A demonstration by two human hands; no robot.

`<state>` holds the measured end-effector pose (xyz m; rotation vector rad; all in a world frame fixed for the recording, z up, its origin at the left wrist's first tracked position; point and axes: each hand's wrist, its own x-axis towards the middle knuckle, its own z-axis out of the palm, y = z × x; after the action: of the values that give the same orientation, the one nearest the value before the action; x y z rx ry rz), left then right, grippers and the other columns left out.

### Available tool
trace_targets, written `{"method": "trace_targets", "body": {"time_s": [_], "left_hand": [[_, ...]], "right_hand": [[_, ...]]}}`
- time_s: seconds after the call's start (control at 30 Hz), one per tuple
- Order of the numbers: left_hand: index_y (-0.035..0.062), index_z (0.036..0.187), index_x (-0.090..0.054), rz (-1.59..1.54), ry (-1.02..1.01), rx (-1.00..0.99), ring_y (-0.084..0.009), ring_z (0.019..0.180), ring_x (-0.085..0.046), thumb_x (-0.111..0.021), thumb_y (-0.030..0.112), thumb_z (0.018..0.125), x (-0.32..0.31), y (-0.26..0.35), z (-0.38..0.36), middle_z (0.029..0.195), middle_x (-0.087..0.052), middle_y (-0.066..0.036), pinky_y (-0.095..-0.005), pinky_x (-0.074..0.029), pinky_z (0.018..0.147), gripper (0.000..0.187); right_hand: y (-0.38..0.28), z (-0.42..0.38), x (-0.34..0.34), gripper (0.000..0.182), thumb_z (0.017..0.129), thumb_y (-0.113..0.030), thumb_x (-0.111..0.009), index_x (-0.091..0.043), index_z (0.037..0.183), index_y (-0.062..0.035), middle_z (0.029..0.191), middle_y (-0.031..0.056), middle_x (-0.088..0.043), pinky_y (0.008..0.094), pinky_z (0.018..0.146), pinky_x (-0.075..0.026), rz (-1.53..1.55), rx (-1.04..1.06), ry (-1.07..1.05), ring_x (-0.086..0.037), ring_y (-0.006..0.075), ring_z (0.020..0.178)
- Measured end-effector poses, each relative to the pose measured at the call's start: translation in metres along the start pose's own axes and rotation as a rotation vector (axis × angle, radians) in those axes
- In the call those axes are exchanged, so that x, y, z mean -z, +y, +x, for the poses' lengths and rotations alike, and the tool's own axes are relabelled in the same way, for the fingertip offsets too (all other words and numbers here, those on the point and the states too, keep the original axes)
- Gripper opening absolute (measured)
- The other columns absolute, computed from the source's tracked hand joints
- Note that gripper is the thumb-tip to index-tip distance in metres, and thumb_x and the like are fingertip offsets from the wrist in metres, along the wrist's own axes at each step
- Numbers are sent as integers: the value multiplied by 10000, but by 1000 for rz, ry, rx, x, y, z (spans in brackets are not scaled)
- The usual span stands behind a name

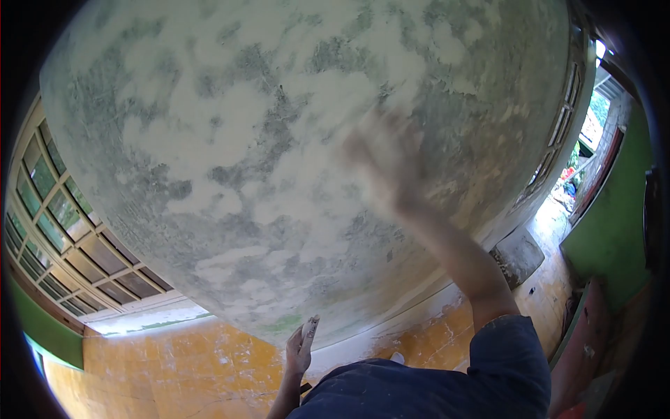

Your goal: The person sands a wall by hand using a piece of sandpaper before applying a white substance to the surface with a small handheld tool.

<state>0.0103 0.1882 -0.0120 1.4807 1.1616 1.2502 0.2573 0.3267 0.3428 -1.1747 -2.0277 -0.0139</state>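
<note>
Across the middle of the view: one broad grey-green wall, mottled with matte whitish patches. Before it, right of centre: the right hand, bare, raised and motion-blurred; spread of its fingers, any hold and contact with the wall cannot be told. Below, near the wall's lower edge: the left hand, fingers closed around one small, flat, pale oblong piece with dark marks, standing slightly tilted. At left: one cream-framed, many-paned window. Beneath: one yellow-orange floor, smeared white. Hazards, by judgement: scuffed patches, should the right hand press unevenly; a dropped oblong piece, should the left fingers slacken; a slip, should the smears be loose powder.
</note>
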Motion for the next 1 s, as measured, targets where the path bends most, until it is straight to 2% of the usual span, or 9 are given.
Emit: {"method": "trace_targets", "body": {"time_s": [0.07, 0.17, 0.2, 0.27, 0.33, 0.6, 0.83, 0.93, 1.0], "left_hand": [[-34, 1245, -609, -65, 20, 28, -254, 1196, -578, -500, 162, 992, 1, -4, -1, 1245, -634, -188, -341, -400, 1038, 339], [-44, 1243, -606, -78, 55, 52, -245, 1201, -571, -499, 148, 989, 4, -3, -4, 1246, -635, -181, -342, -390, 1046, 336], [-44, 1243, -606, -78, 56, 47, -245, 1201, -571, -499, 148, 989, 4, -7, -4, 1246, -635, -181, -342, -390, 1046, 336], [-54, 1251, -597, -152, 59, 27, -234, 1201, -565, -494, 145, 990, 7, -17, -10, 1254, -631, -173, -340, -383, 1051, 344], [-59, 1254, -592, -155, 57, 34, -230, 1200, -564, -494, 147, 990, 9, -17, -13, 1258, -629, -171, -337, -381, 1052, 349], [-69, 1257, -581, -124, 49, 120, -210, 1163, -570, -507, 185, 986, 11, -30, -17, 1235, -635, -163, -321, -396, 1019, 379], [-76, 1251, -573, -149, 77, 158, -132, 1026, -566, -553, 231, 964, 12, -30, -17, 1111, -641, -95, -271, -430, 899, 421], [-75, 1239, -580, -214, 112, 132, -101, 942, -565, -572, 244, 959, 12, -41, -20, 1042, -634, -49, -252, -446, 827, 424], [-69, 1234, -586, -274, 152, 91, -86, 890, -564, -582, 253, 958, 14, -45, -20, 996, -632, -22, -245, -455, 788, 424]], "right_hand": [[47, -51, -92, 437, 973, -177, -533, -469, 1397, -262, 1517, 50, -368, 526, 1183, -204, -432, 670, 83, -348, 253, 1386], [52, -57, -106, 383, 971, -285, -532, -512, 1351, -334, 1511, 64, -386, 529, 1196, -15, -556, 895, 7, -257, 358, 1413], [45, -43, -82, 519, 925, -171, -608, -457, 1399, -319, 1540, 43, -343, 598, 1169, -162, -466, 725, -61, -309, 313, 1410], [18, 1, -20, 503, 898, -190, -652, -503, 1363, -314, 1519, 54, -384, 607, 1166, -157, -422, 371, 189, -324, 319, 1405], [30, 46, 14, 447, 877, -192, -679, -574, 1300, -290, 1499, 76, -415, 580, 1183, -118, -336, 609, 778, -328, 302, 1410], [4, 31, -54, 385, 849, -165, -692, -646, 1202, -309, 1544, -10, -351, 513, 1216, -105, -385, 778, 652, -236, 221, 1461], [-6, 66, -16, 290, 854, -243, -692, -659, 1135, -304, 1518, -6, -387, 503, 1215, -147, -381, 747, 739, -259, 230, 1451], [-13, 61, 14, 221, 892, -222, -661, -673, 1111, -251, 1439, 21, -485, 499, 1187, -223, -492, 889, 583, -374, 217, 1385], [-45, 51, 74, 202, 920, -155, -629, -674, 1113, -195, 1262, 44, -608, 462, 1128, -326, -30, 214, 412, -511, 202, 1226]]}}
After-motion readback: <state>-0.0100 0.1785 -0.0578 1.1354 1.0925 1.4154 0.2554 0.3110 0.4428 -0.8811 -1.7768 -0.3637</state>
